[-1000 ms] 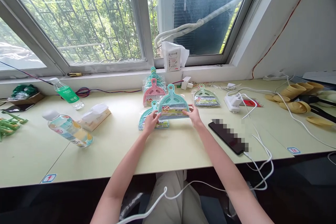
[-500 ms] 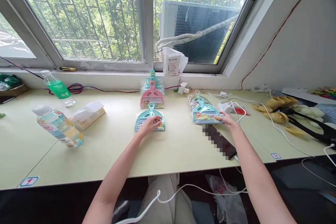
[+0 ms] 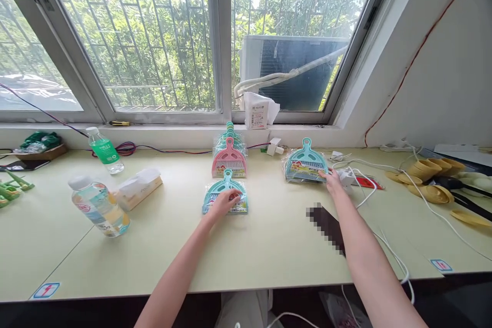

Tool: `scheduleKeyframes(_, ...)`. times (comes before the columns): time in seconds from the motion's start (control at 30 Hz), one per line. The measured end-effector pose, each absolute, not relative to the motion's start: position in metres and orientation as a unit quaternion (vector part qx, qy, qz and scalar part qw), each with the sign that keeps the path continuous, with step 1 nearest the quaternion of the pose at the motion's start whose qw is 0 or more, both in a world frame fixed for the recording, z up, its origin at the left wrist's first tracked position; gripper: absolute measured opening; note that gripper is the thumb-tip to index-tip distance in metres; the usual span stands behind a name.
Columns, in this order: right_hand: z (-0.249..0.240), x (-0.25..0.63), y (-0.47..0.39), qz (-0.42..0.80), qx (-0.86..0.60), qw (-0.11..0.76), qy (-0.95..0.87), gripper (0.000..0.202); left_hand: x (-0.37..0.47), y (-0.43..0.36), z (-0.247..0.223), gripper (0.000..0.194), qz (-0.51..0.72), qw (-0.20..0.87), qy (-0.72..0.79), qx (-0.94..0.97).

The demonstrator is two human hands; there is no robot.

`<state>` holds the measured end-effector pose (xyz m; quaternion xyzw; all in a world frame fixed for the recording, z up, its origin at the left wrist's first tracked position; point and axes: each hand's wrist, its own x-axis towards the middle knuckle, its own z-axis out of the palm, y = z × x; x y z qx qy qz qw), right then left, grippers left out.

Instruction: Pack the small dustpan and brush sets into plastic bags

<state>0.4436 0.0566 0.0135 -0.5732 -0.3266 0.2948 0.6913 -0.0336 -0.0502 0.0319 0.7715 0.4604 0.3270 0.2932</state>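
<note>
My right hand [image 3: 331,180] pinches the lower right corner of a teal dustpan-and-brush set [image 3: 306,156] in clear wrapping. That set lies over another wrapped one, mostly hidden, whose wrapping shows at its left edge. Over a second teal dustpan set [image 3: 227,184], nearer the middle, rests my left hand [image 3: 223,202], its fingers loosely bent and apart, touching the wrapping. Right behind that set is a pink dustpan set [image 3: 229,159], at the front of a row of several teal ones [image 3: 229,136].
Two bottles, one green-labelled [image 3: 105,152] and one patterned [image 3: 100,207], stand left beside a tissue pack [image 3: 139,189]. A dark, partly pixelated flat object [image 3: 326,226] lies before my right forearm. White cables [image 3: 369,166] and yellow scoop-like pieces [image 3: 430,184] are at right.
My right hand has pushed its teal dustpan set away from me, so it now covers most of the one beneath. The left hand stays on its set. The view has tilted upward.
</note>
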Motion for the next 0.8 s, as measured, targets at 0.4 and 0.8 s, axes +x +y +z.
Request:
scheduleKeyframes(0.4,0.016,0.466,0.051,0.385,-0.504,0.734,-0.242,0.032,0.130,-0.016,0.046,0.063,0.208,0.010,0.399,0.893)
scheduleKeyframes(0.8,0.031,0.467,0.021,0.422,-0.452,0.701,-0.355,0.048,0.212,0.097,0.007,0.008,0.414,0.273,0.471,0.730)
